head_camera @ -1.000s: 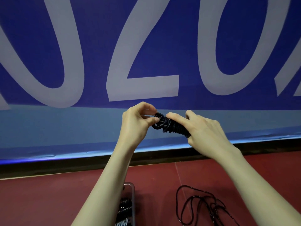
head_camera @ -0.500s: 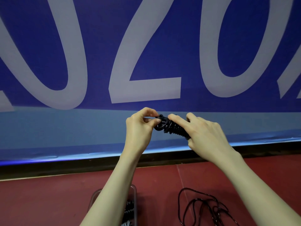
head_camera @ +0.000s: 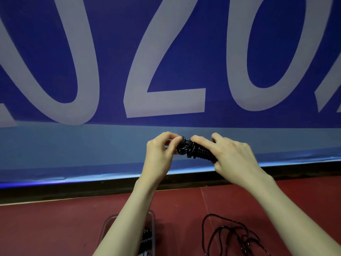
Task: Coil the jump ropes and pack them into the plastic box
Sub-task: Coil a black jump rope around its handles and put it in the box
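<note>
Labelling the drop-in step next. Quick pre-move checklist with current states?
1. Coiled jump rope wound tight: ok, wraps sit close together.
2. Right hand grips the coiled body: ok.
3. Left hand pinches the end loop: ok; whether the end is tucked in, cannot tell.
4. Plastic box within reach: ok, on the red floor under the left forearm.
5. Room in the box: cannot tell, forearm hides most of it; some coiled rope already inside.
6. All ropes coiled: not ok, loose rope lies on the floor.
</note>
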Demonstrator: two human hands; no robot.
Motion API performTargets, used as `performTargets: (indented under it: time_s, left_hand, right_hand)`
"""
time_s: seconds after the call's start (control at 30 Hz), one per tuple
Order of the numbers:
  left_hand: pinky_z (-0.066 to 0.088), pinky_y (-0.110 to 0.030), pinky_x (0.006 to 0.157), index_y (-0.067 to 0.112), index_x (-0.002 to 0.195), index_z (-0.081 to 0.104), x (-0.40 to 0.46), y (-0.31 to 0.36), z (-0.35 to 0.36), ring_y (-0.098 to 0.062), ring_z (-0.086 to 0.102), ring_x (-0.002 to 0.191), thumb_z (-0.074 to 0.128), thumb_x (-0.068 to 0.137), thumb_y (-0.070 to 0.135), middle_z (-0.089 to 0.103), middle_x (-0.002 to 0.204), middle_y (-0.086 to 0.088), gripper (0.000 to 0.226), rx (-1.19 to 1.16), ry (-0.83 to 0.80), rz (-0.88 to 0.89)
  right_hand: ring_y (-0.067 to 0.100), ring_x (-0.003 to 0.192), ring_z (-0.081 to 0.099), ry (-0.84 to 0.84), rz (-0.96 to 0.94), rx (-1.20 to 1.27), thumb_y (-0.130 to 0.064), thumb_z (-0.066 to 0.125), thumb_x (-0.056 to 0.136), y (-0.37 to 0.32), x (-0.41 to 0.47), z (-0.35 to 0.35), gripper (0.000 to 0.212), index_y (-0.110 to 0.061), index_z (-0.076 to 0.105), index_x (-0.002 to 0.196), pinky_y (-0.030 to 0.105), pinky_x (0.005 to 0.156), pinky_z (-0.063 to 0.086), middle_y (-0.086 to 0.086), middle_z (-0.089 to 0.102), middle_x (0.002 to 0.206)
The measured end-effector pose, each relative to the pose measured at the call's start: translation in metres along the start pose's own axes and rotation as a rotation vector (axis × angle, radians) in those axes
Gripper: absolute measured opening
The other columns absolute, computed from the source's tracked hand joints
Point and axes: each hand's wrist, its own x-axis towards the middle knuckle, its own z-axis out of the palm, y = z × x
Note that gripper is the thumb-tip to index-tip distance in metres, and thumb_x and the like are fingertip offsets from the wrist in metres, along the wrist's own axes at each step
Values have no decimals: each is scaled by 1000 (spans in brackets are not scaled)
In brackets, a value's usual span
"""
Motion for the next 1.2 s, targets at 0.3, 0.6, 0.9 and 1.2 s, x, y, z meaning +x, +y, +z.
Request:
performTargets:
  time_s: [0.3, 0.6, 0.9, 1.2]
  left_hand:
    - [52, -12, 63, 14, 93, 68, 7, 4, -10, -2, 67, 57, 58, 92, 6, 68, 92, -1, 13, 123, -219, -207]
    - [56, -31, 64, 12, 96, 43, 4, -1, -3, -12, 65, 60, 37, 98, 8, 63, 74, -7, 8, -9, 179, -239]
    - [55, -21, 57, 15, 98, 44, 6, 16, -1, -13, 68, 57, 32, 102, 10, 67, 68, -7, 13, -484, 186, -477]
    - [56, -33, 81, 15, 121, 49, -27, -17, -34, -22, 69, 98, 47, 102, 26, 68, 117, -8, 23, -386, -65, -657]
  right_hand:
    - [19, 57, 32, 2, -74, -78, 5, 68, 53, 6, 1, 20, 92, -43, 51, 129, 23, 48, 3, -7, 31, 77]
    - [17, 74, 45, -27, -77, 217, -6, 48, 86, -2, -5, 20, 82, -55, 8, 139, 26, 53, 35, -6, 42, 95]
    - [20, 70, 55, -156, 42, 795, -4, 59, 81, 15, -8, 37, 68, -47, 37, 130, 47, 68, 50, -9, 56, 85]
    - [15, 53, 43, -368, 105, 779, -3, 62, 78, 8, -12, 61, 41, -27, 44, 106, 28, 48, 35, 8, 58, 76]
